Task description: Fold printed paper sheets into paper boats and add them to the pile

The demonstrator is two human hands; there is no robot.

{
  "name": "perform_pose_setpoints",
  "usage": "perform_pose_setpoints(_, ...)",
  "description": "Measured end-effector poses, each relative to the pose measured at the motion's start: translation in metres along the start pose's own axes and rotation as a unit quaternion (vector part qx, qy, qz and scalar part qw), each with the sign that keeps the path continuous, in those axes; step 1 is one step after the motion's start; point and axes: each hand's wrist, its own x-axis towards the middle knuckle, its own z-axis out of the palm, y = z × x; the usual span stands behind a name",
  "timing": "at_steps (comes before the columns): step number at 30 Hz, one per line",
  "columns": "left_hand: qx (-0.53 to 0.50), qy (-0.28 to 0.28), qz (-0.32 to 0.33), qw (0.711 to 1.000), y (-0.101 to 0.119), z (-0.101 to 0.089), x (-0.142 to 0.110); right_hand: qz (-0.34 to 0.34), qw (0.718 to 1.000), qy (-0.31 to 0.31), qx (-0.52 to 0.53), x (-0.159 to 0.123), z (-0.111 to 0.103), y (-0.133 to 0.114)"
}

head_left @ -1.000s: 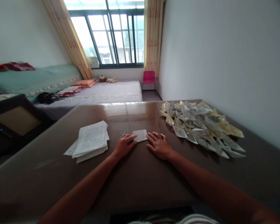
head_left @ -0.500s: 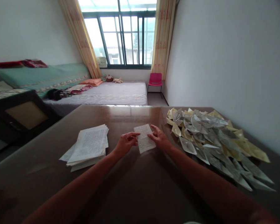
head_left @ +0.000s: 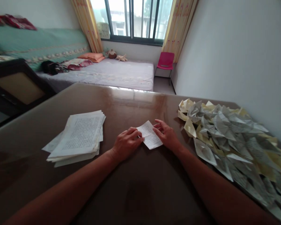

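A small sheet of paper (head_left: 150,136) covered in lines of text is between my hands, over the middle of the brown table. It sits at a slant, one corner pointing toward me. My left hand (head_left: 128,141) is closed on its left edge, with thumb and curled fingers pinching it. At the right edge, my right hand (head_left: 168,135) has thumb and fingers on the paper, while its index finger sticks out past the upper side. The fingertips beneath the sheet are hidden.
To the left lies a loose stack of written sheets (head_left: 77,134). A large heap of folded paper pieces (head_left: 224,131), white and yellowish, spreads over the right side of the table (head_left: 131,187). Beyond the table are a bed (head_left: 121,73) and a pink chair (head_left: 165,61).
The view has tipped downward. The small sheet has turned so that a corner faces me, and my left hand's fingers have curled in more at its edge.
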Motion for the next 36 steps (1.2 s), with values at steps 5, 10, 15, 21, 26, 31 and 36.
perform_pose_setpoints(5,-0.011,-0.048,-0.026,0.998,0.005,0.0,-0.001,-0.181,0.969,-0.112,-0.123,-0.011,-0.017,-0.021)
perform_pose_setpoints(10,-0.038,-0.068,-0.028,0.997,0.008,-0.002,-0.003,-0.225,0.929,-0.18,-0.234,-0.022,-0.012,-0.027)
perform_pose_setpoints(15,-0.06,-0.095,-0.023,0.993,0.005,-0.009,-0.008,-0.234,0.929,-0.216,-0.187,-0.017,-0.012,-0.01)
perform_pose_setpoints(21,-0.059,-0.097,0.003,0.994,-0.001,-0.009,-0.011,-0.163,0.95,-0.204,-0.174,-0.015,-0.012,-0.008)
perform_pose_setpoints(26,-0.057,-0.091,0.013,0.994,-0.002,-0.008,-0.01,-0.068,0.951,-0.153,-0.259,-0.018,-0.009,-0.014)
perform_pose_setpoints(31,-0.052,-0.084,0.013,0.995,-0.001,-0.008,-0.01,-0.037,0.945,-0.116,-0.305,-0.021,-0.005,-0.018)
perform_pose_setpoints(36,-0.048,-0.09,0.009,0.995,-0.001,-0.008,-0.009,-0.032,0.936,-0.108,-0.334,-0.022,-0.001,-0.023)
